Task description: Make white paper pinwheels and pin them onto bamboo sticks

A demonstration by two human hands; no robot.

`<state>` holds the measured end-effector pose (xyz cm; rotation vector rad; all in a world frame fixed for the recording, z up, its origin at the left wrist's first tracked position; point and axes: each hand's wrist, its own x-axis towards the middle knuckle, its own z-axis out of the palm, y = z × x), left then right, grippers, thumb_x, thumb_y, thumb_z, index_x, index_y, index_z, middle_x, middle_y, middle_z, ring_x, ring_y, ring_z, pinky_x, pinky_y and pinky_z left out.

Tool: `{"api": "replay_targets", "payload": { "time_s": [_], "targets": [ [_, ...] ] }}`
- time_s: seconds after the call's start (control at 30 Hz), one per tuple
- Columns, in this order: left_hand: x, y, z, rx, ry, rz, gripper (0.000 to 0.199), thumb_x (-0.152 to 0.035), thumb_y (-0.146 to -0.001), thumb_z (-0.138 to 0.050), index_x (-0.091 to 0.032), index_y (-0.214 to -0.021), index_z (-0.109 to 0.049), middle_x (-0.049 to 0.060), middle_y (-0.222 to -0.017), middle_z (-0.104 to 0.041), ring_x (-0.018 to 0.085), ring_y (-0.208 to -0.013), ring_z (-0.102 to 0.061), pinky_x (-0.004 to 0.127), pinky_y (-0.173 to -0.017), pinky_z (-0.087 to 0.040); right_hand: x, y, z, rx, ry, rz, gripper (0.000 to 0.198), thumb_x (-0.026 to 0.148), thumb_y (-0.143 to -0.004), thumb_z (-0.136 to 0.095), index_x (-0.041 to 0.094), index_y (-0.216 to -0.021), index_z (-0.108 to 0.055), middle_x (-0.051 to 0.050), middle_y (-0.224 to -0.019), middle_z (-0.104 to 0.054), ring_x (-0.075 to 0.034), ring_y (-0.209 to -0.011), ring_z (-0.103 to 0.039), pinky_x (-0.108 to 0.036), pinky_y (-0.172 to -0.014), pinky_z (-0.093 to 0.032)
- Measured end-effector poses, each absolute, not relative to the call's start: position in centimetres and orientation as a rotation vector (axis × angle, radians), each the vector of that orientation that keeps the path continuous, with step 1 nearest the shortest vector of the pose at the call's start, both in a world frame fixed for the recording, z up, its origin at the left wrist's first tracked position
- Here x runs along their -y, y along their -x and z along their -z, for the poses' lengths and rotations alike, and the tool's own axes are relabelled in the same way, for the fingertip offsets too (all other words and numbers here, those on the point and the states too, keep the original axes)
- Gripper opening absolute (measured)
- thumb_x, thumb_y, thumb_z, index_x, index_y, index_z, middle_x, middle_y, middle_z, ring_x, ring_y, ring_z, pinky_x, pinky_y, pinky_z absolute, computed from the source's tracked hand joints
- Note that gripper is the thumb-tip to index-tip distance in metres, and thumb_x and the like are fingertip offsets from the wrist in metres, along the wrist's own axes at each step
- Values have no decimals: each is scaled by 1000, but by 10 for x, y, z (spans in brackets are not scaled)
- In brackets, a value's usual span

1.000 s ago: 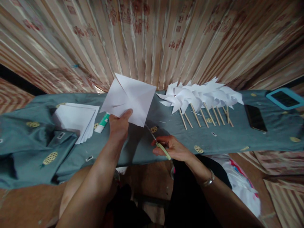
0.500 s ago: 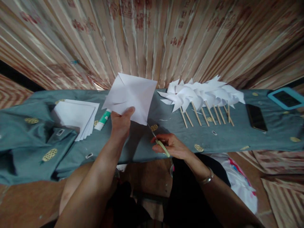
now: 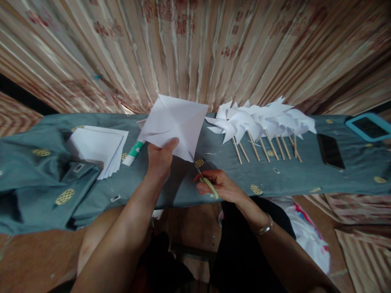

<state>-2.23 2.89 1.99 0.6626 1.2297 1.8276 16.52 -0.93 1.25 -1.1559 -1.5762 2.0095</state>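
A square sheet of white paper [image 3: 183, 122] with diagonal creases is pinched by its near left edge in my left hand [image 3: 161, 156], thumb on top. Slits run in from its left and top corners. My right hand [image 3: 218, 185] is wrapped round the green handle of a pair of scissors [image 3: 209, 187]. Their blades lie at the paper's near right corner, one over the surface. Left of my left hand, a green and white glue stick [image 3: 133, 153] lies on the cloth.
A stack of white paper [image 3: 97, 146] lies on the left of the cloth-covered table [image 3: 238, 179]. Several white paper pinwheels [image 3: 236, 122] on wooden sticks lie overlapping to the right. Beyond them are a dark phone [image 3: 330, 151] and a blue-framed device [image 3: 369, 125]. A pleated curtain [image 3: 195, 53] hangs behind.
My left hand and the paper have shifted slightly right. The scissor blades now reach onto the paper's near corner; my right hand has barely moved.
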Motion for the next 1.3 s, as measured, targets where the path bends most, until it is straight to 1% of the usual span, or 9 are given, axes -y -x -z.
{"api": "replay_targets", "payload": {
  "time_s": [0.2,0.37,0.5,0.73,0.87,1.0,1.1,1.2,1.3],
  "targets": [
    [-28,21,-18,-1207,-665,-1825,22,-21,-56,-83,-20,-74,-72,1,-78,-74,18,-78,-67,32,-75,-55,8,-163,-15,1552,1129,-2021,49,61,-68,-78,16,-84,-66,2,-63,-63,-9,-55,-54,-21,-53,-41],
    [-27,21,-17,-1201,-649,-1824,24,-19,-54,-84,-20,-76,-73,0,-79,-74,17,-74,-67,31,-76,-55,8,-164,-12,1540,1127,-2026,49,61,-69,-77,16,-86,-66,1,-63,-64,-10,-54,-54,-22,-52,-40],
    [-27,21,-18,-1219,-661,-1807,25,-19,-52,-85,-21,-73,-72,0,-78,-74,18,-75,-67,33,-77,-55,7,-165,-11,1548,1113,-2018,51,63,-70,-76,16,-87,-67,1,-64,-65,-9,-54,-53,-21,-50,-38],
    [-28,19,-17,-1229,-688,-1818,26,-19,-51,-86,-19,-73,-73,2,-76,-74,19,-78,-68,34,-77,-56,4,-166,-16,1600,1083,-2023,57,68,-71,-72,14,-89,-67,0,-65,-64,-10,-55,-54,-22,-49,-39],
    [-28,19,-16,-1264,-685,-1826,25,-20,-52,-86,-16,-73,-73,3,-76,-74,18,-73,-67,32,-73,-56,3,-166,-20,1594,1070,-2042,60,71,-70,-71,14,-90,-66,0,-64,-64,-10,-55,-54,-23,-49,-40],
    [-27,19,-16,-1282,-690,-1789,25,-20,-53,-86,-16,-74,-73,2,-77,-74,18,-72,-69,34,-75,-57,4,-166,-22,1574,1059,-2056,60,71,-69,-72,14,-88,-65,0,-65,-65,-10,-55,-53,-23,-50,-40],
    [-27,19,-16,-1269,-699,-1804,26,-21,-54,-86,-17,-75,-73,2,-78,-74,19,-75,-69,35,-77,-58,5,-166,-21,1555,1067,-2051,59,70,-70,-71,14,-90,-65,-1,-66,-65,-10,-55,-54,-24,-50,-40],
    [-28,19,-16,-1305,-699,-1798,28,-25,-51,-88,-17,-73,-72,3,-77,-74,22,-76,-69,36,-74,-58,6,-167,-19,1537,1071,-2043,56,68,-73,-70,15,-91,-65,-1,-66,-65,-11,-56,-54,-26,-52,-42],
    [-27,19,-15,-1347,-697,-1796,30,-27,-50,-89,-18,-71,-71,3,-76,-74,23,-76,-69,35,-72,-58,6,-167,-17,1533,1080,-2049,56,68,-72,-71,15,-91,-65,0,-67,-65,-11,-57,-55,-25,-54,-43]
  ]
}}
